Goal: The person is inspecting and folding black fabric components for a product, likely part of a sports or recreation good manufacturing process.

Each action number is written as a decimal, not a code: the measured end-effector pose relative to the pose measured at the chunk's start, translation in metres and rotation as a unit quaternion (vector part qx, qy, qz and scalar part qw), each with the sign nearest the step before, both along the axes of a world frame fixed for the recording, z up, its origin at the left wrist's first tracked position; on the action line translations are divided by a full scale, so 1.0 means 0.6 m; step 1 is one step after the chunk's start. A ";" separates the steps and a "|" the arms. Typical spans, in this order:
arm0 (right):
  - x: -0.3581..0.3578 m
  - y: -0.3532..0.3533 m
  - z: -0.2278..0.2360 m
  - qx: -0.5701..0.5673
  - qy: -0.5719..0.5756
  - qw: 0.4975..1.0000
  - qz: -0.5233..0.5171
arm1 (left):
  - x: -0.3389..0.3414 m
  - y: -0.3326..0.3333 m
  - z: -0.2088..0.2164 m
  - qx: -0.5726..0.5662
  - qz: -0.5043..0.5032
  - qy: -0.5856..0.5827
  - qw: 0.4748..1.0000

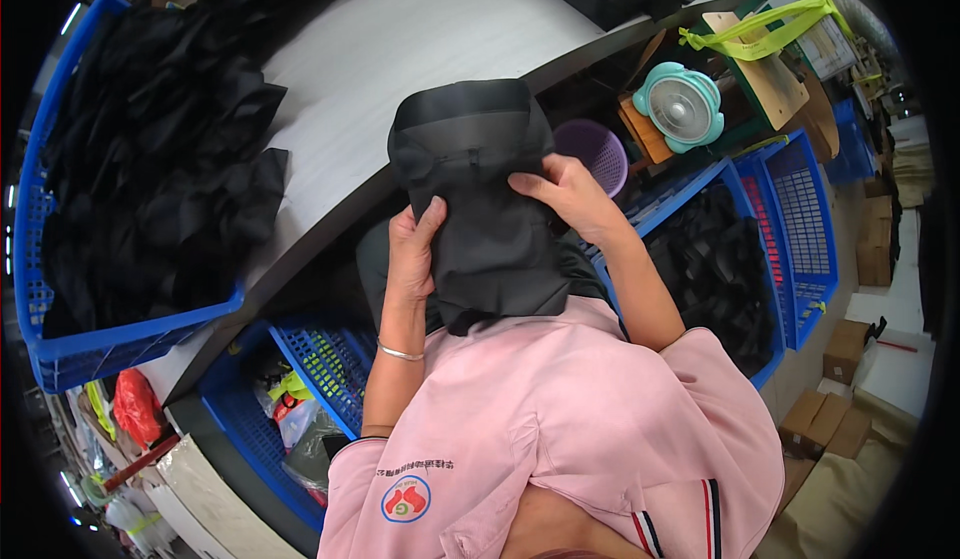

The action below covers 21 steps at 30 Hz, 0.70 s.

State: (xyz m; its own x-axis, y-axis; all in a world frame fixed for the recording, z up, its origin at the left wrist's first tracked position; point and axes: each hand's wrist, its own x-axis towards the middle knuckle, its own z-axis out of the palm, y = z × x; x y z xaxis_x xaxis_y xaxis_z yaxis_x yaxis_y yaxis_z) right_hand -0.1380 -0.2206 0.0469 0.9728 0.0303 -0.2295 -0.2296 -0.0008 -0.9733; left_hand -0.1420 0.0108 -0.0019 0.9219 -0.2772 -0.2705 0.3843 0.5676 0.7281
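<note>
A black fabric bag-like piece lies stretched between my hands, its far end resting at the edge of the grey-white table and its near end against my pink shirt. My left hand grips its left side, thumb on top and fingers underneath. On the right side, my right hand pinches the edge between thumb and fingers. A wide band crosses the far end of the piece, with a small dark tab below it. The fingers beneath the fabric are hidden.
At the left, a blue basket on the table is heaped with black fabric pieces. Another blue basket with black pieces stands at the right. Beyond it are a teal fan and a purple bin. Below left, a crate holds plastic bags.
</note>
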 end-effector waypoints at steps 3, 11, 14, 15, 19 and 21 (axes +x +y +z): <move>0.010 0.002 -0.002 0.056 0.014 0.995 0.084 | 0.017 -0.007 -0.001 0.011 -0.002 0.005 1.000; 0.125 0.030 0.012 0.076 -0.039 0.996 -0.007 | 0.090 0.001 0.009 0.051 0.020 0.021 0.998; 0.164 0.042 0.009 -0.064 -0.095 0.992 0.059 | 0.106 -0.003 0.023 0.143 0.048 -0.017 0.988; 0.176 0.047 0.005 -0.268 -0.125 0.954 0.046 | 0.112 -0.004 0.027 0.170 0.048 -0.031 0.984; 0.216 0.045 -0.008 -0.322 -0.181 0.928 -0.042 | 0.160 0.003 0.029 0.201 0.081 -0.008 0.976; 0.231 0.030 -0.011 -0.096 -0.247 0.949 -0.169 | 0.187 0.011 0.023 0.149 0.103 0.015 0.983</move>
